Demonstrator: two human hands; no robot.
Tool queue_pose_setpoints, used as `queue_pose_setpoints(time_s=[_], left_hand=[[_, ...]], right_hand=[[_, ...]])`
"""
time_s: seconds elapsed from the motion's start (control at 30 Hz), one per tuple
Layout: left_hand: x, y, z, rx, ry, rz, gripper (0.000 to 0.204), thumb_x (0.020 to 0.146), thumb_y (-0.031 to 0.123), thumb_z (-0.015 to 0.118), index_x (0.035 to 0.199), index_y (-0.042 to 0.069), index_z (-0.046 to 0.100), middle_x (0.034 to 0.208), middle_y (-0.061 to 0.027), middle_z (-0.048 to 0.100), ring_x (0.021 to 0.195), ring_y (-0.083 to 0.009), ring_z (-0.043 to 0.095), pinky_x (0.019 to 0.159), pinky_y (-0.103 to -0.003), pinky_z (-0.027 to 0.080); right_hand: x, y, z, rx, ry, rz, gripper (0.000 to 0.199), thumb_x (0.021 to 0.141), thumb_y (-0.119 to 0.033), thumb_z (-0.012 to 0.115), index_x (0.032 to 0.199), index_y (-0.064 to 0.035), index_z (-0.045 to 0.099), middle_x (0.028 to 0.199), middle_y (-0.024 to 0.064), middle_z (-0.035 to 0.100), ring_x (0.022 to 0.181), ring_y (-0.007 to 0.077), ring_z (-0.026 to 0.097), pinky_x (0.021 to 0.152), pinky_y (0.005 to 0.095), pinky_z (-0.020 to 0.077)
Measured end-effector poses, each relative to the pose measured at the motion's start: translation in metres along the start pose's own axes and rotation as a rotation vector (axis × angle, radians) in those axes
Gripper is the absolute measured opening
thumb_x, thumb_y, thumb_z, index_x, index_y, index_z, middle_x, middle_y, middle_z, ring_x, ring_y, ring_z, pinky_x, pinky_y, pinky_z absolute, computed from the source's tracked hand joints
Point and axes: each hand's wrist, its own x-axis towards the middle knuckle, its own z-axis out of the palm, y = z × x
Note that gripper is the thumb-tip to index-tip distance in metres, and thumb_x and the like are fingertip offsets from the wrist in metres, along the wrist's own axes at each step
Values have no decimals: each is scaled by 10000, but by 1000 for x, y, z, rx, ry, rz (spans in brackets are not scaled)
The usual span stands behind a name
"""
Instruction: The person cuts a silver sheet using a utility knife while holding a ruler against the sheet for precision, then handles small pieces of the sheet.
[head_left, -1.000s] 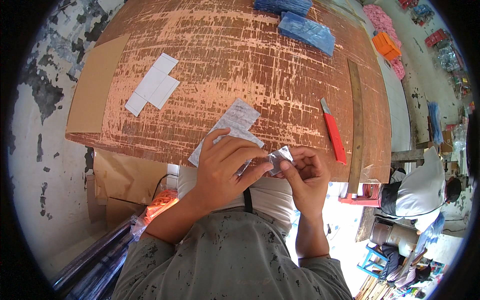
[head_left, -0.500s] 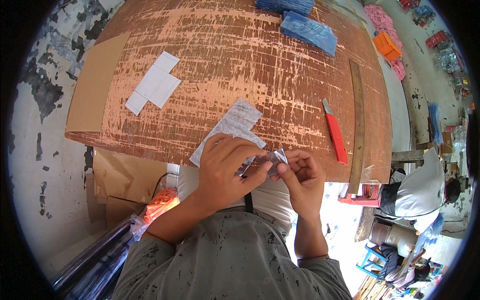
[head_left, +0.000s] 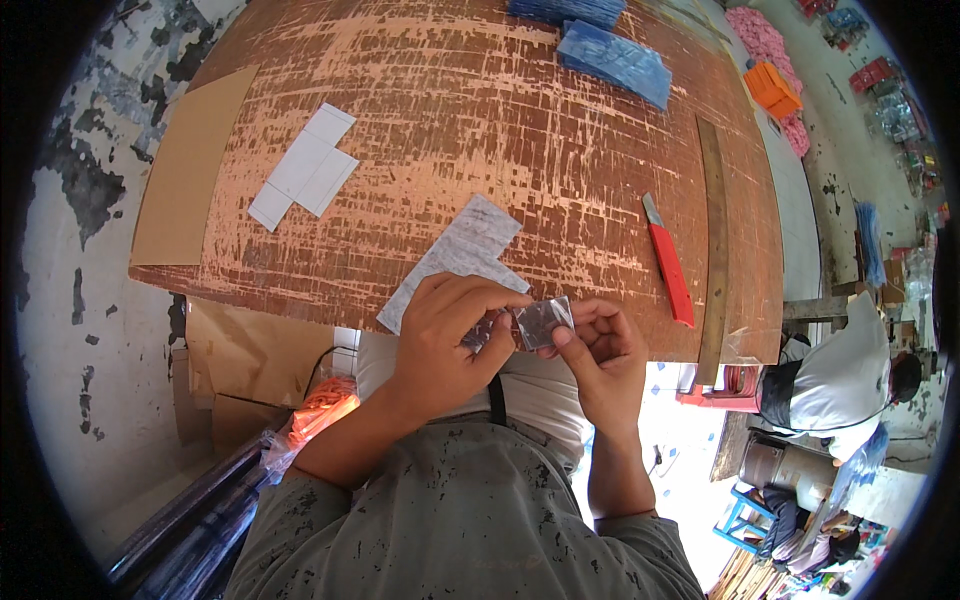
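Both my hands hold a small clear plastic packet [head_left: 540,322] with something dark inside, just off the near edge of a worn orange-brown table [head_left: 450,110]. My left hand [head_left: 450,335] grips its left side, fingers curled over it. My right hand [head_left: 600,350] pinches its right side between thumb and fingers. A grey-white cut card shape [head_left: 455,255] lies on the table just beyond my left hand.
A white cut card piece [head_left: 305,170] lies at the left, beside a brown cardboard sheet [head_left: 190,170]. A red utility knife [head_left: 668,262] and a long wooden ruler [head_left: 714,240] lie at the right. Blue packets [head_left: 612,60] sit far back. A person crouches at lower right [head_left: 840,370].
My hands have shifted the packet slightly; my right fingers have closed more over its right edge. Nothing on the table has moved.
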Motion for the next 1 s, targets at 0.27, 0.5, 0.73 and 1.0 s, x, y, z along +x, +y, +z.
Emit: queue_pose_setpoints(time_s=[0.27, 0.5, 0.73, 1.0], left_hand=[[3, -2, 1, -8, 24, 64, 196, 863, 53, 796, 1055, 94, 785, 958, -52, 788, 828, -245, 716, 847, -410, 493], [5, -19, -20, 23, -81, 67, 208, 868, 94, 831, 1073, 87, 799, 1024, -76, 788, 931, -281, 727, 893, -431, 539], [-2, -42, -62, 364, -131, 94, 331, 853, 132, 845, 1175, 82, 790, 1317, -96, 758, 1219, -340, 698, 1053, -489, 520], [-22, -37, -77, 437, -346, 64, 671, 815, 416, 894, 1377, 90, 730, 1577, -101, 647, 1515, -355, 555, 1282, -603, 303]], right_hand=[[-2, 6, -5, -67, 0, -22, 313, 1017, 13, 783, 1290, 35, 631, 1126, 112, 755, 992, 171, 758, 867, 322, 628], [-10, -38, -51, -719, -378, -251, 336, 901, 12, 855, 1225, 3, 765, 961, 116, 755, 878, 198, 755, 780, 336, 583], [-82, -113, -138, -1205, -15, 254, 193, 937, -55, 769, 1108, 15, 826, 949, 149, 760, 782, 232, 728, 697, 361, 546], [-92, -92, -166, -1215, 365, 399, 110, 1004, -26, 701, 1100, 12, 739, 935, 113, 720, 795, 240, 687, 773, 368, 552]])
